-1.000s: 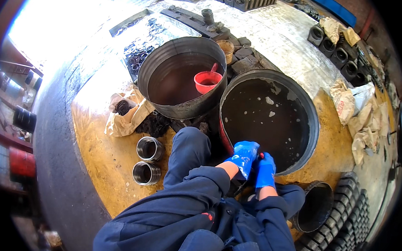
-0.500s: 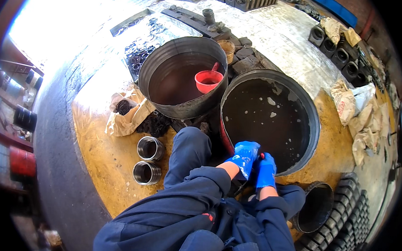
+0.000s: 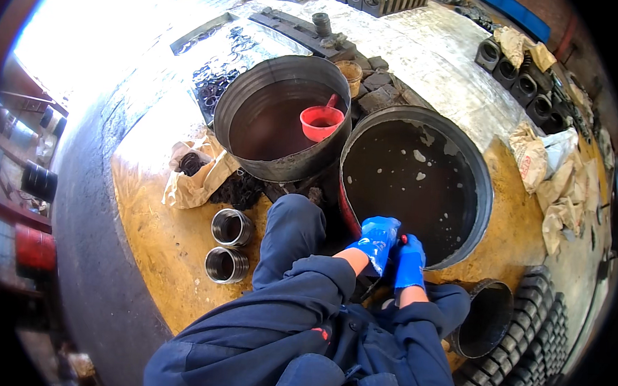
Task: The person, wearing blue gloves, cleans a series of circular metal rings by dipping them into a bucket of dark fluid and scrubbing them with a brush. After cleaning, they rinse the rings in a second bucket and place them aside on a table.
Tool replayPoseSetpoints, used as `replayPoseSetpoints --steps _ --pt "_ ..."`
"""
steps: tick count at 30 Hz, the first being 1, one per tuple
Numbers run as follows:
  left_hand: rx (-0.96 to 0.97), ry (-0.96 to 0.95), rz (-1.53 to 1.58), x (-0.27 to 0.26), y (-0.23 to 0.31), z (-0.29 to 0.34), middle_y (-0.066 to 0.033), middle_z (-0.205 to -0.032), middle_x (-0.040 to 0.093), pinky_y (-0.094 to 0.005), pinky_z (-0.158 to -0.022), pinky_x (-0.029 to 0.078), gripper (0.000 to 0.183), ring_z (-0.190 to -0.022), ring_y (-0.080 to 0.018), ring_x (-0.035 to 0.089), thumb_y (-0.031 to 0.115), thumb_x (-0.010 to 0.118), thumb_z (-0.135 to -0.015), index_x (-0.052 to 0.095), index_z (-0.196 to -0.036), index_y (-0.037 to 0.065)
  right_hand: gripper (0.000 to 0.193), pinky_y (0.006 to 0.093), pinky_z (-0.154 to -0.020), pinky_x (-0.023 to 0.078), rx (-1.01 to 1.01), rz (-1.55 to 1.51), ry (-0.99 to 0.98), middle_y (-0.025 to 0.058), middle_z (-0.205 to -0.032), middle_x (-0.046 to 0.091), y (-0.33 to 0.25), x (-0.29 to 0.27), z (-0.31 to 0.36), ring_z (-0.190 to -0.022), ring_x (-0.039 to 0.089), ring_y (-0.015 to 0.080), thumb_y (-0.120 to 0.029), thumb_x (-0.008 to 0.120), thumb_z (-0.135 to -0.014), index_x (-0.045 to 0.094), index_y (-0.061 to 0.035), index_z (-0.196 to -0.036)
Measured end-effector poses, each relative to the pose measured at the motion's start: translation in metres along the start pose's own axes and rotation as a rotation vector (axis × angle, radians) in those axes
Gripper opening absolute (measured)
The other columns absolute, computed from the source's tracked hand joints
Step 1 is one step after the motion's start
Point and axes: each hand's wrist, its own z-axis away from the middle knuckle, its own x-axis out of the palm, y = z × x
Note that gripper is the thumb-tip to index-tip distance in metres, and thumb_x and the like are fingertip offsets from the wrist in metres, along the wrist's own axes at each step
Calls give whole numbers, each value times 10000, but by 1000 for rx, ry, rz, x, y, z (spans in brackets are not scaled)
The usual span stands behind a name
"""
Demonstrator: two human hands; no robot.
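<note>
Both my hands wear blue rubber gloves and meet at the near rim of a wide metal tub (image 3: pixel 483 194) of dark liquid with pale flecks of foam. A small red end, like a tool handle (image 3: pixel 404 238), sticks up from the closed fingers of my right hand (image 3: pixel 409 263); the rest of it is hidden. Close beside it, my left hand (image 3: pixel 378 239) is bent over, fingers turned down and away, and what they hold is hidden. Left of this tub stands a second metal tub (image 3: pixel 228 148) of brownish liquid, with a red dipper (image 3: pixel 321 122) in it.
Two metal rings (image 3: pixel 227 266) stand left of my knee. Behind them, a torn paper bag (image 3: pixel 185 187) holds dark rings. A tray of thin rings (image 3: pixel 221 72) lies beyond. An open metal cylinder (image 3: pixel 484 318) and stacked dark blocks (image 3: pixel 523 340) stand at my right, paper sacks (image 3: pixel 558 183) farther off.
</note>
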Motion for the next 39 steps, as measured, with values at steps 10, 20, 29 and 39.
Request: replayPoseSetpoints --steps 10,20,29,39 --pt "18 -46 -34 -3 -4 0 -101 -1226 780 -466 -945 610 311 -1148 -338 745 230 717 -955 754 -1262 205 412 479 -1094 529 -4 -24 1 166 -1422 679 -8 -7 13 -1318 644 405 -393 674 -1003 701 -193 -1363" --pt "24 -37 -28 -3 -3 0 -101 -1231 778 -470 -946 611 308 -1153 -337 743 228 715 -956 756 -1261 205 436 481 -1096 527 -21 -21 0 170 -1438 668 0 1 3 -1317 644 409 -401 682 -997 689 -194 -1381" --pt "19 -31 -20 0 -3 -2 -91 -1241 777 -466 -945 613 330 -1151 -326 746 213 711 -948 753 -1276 211 436 478 -1099 526 -16 -28 -3 169 -1434 671 -1 -2 5 -1324 642 399 -403 693 -990 699 -192 -1372" --pt "19 -41 -22 -4 -1 1 -98 -1235 779 -465 -943 613 330 -1150 -333 747 216 726 -952 751 -1281 206 442 478 -1105 523 -14 -35 -10 164 -1440 668 -2 -4 6 -1330 638 395 -403 700 -990 698 -187 -1376"
